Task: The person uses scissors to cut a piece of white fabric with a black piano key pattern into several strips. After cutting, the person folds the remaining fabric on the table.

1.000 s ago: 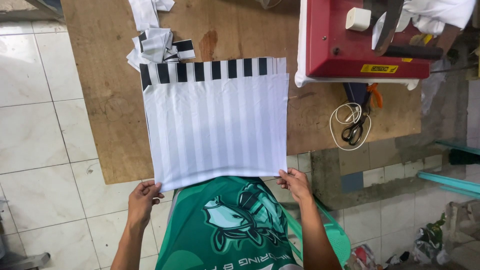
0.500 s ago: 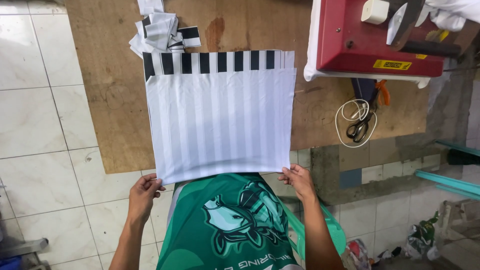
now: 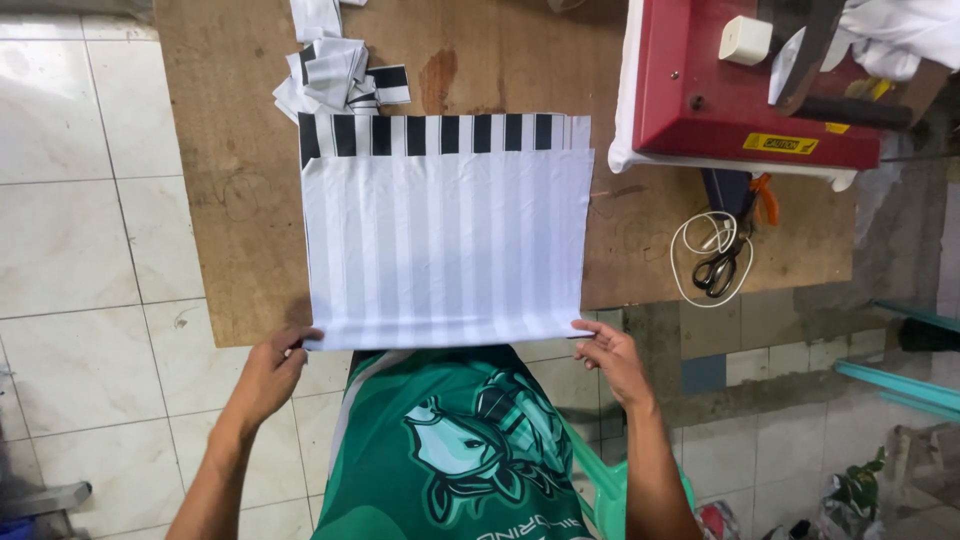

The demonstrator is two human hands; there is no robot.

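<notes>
Large rectangular sheet of white fabric with faint grey stripes (image 3: 445, 245) lies flat on brown wooden board surface (image 3: 230, 200), near edge hanging just at the surface's front edge. Under it, another layer with bold black-and-white stripes (image 3: 430, 133) shows along the far edge. Left hand (image 3: 268, 372) pinches the near-left corner between thumb and fingers; right hand (image 3: 612, 358) pinches the near-right corner, fingers closed on the hem. Fabric looks thin, light, soft and limp, likely a bit slippery; it will sag and wrinkle unless held taut, so corners or near hem are the sensible grip points, both at once. Pile of small black-and-white fabric scraps (image 3: 335, 78) sits beyond the far-left corner, apart from the sheet. Red machine on white padding (image 3: 750, 90) stands far right; black scissors with a white cord loop (image 3: 715, 265) lie on the surface below it, well apart from the sheet. White tiled floor (image 3: 80, 250) on the left.
</notes>
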